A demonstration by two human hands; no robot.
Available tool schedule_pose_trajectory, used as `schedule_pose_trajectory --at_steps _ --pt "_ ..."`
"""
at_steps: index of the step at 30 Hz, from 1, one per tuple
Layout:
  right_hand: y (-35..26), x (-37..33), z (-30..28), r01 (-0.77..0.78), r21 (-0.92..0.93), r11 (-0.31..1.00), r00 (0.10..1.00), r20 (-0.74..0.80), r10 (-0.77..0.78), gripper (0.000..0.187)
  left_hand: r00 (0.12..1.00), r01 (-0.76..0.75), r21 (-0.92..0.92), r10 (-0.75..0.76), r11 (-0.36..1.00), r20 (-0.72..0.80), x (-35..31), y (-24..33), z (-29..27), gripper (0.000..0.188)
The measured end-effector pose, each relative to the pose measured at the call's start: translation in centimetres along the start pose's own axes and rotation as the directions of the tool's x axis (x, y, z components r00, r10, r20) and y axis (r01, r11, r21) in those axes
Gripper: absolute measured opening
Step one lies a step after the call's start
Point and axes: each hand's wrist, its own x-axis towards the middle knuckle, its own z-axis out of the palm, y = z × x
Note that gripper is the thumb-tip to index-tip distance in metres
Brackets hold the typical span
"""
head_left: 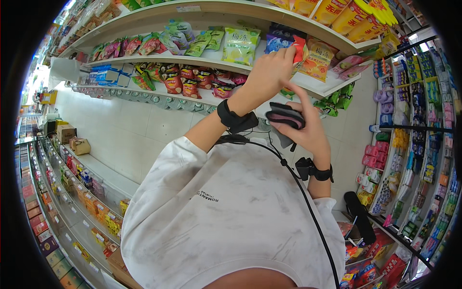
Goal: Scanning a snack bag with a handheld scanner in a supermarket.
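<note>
My left hand (272, 68) reaches over the shelf, its fingers closed at the edge of a red snack bag (300, 50). The hand partly covers that bag. Behind it lies a dark blue bag (278, 39), and to its right an orange bag (317, 59). A green and white bag (240, 45) stands to the left of the hand. In front of the shelf, my right hand (310, 126) is closed around a folded black and pink cloth-like pad (286, 116). Its index finger points up toward my left wrist.
Small bags (187, 79) fill the lower shelf, and yellow packages (332, 19) the upper one. A stocked rack (409, 130) stands at the right, another shelf (82, 192) at the left. Cardboard boxes (79, 145) sit on the floor. A black cable (308, 192) runs down my shirt.
</note>
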Motion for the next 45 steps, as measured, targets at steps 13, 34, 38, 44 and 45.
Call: schedule_pose_trajectory --at_steps 13,34,38,44,45 --pt "-1.1 0.3 0.1 -0.039 -0.009 0.999 0.999 0.025 0.039 0.083 0.998 0.062 0.033 -0.062 0.998 0.000 1.2 0.1 0.5 0.030" --pt "-0.9 0.8 0.1 -0.033 0.010 0.999 0.988 0.149 0.032 0.074 0.997 0.077 0.045 -0.078 0.996 0.029 1.0 -0.7 1.6 0.029" --pt "-1.0 0.9 -0.1 -0.045 0.006 0.999 0.995 0.092 0.044 0.069 0.995 0.089 0.026 -0.090 0.996 0.048 1.0 -0.8 1.5 0.031" --pt "-0.8 1.0 -0.1 -0.012 -0.017 1.000 0.994 0.107 0.014 0.056 0.986 0.163 -0.103 -0.158 0.981 0.053 1.5 -0.9 1.6 0.032" --pt "-0.6 1.0 -0.3 0.012 -0.046 0.999 0.990 0.141 -0.005 0.053 0.983 0.182 -0.177 -0.179 0.967 0.031 1.3 -1.1 1.5 0.033"
